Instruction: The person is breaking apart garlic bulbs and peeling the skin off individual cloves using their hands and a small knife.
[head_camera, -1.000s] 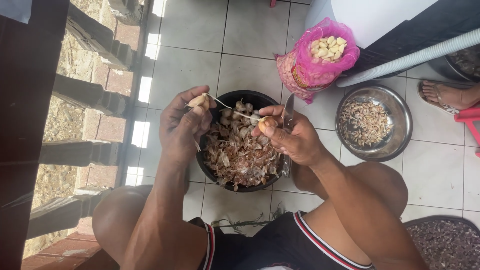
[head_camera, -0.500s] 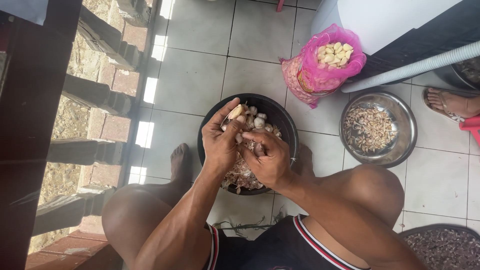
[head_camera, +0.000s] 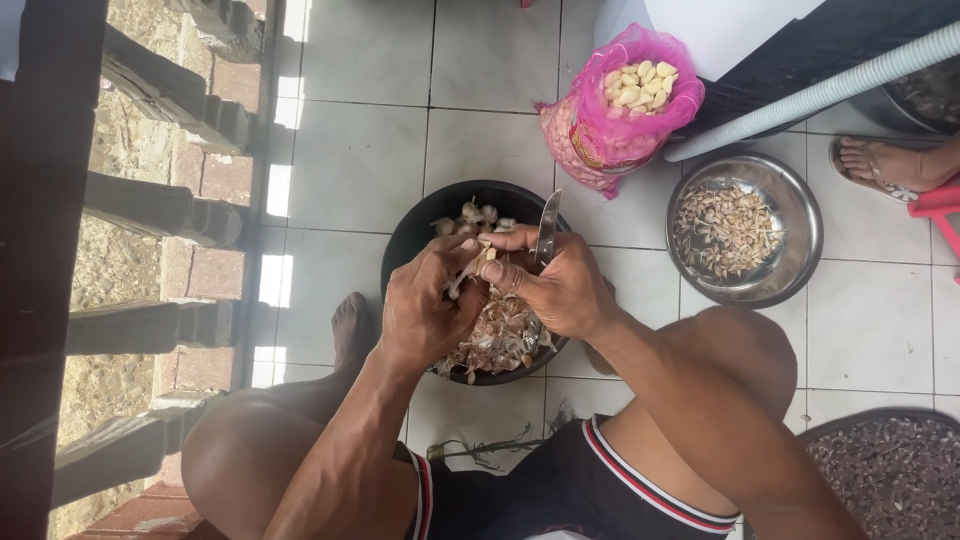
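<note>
While the left hand (head_camera: 425, 310) pinches a papery garlic clove (head_camera: 487, 257) over the round black bowl (head_camera: 410, 235), the right hand's (head_camera: 560, 285) fingers grip a slim steel knife (head_camera: 546, 228).

sunlit white tiled floor (head_camera: 360, 120) beside a dark balustrade (head_camera: 150, 210) and brick paving (head_camera: 215, 180).

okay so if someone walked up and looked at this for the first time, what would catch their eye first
Probably the two hands meeting over the black bowl of garlic and skins at the centre: the right hand holds a knife blade up, the left hand pinches a clove beside it. Next, the bright pink bag of peeled cloves at top right, with a steel bowl of scraps just below it.
</note>
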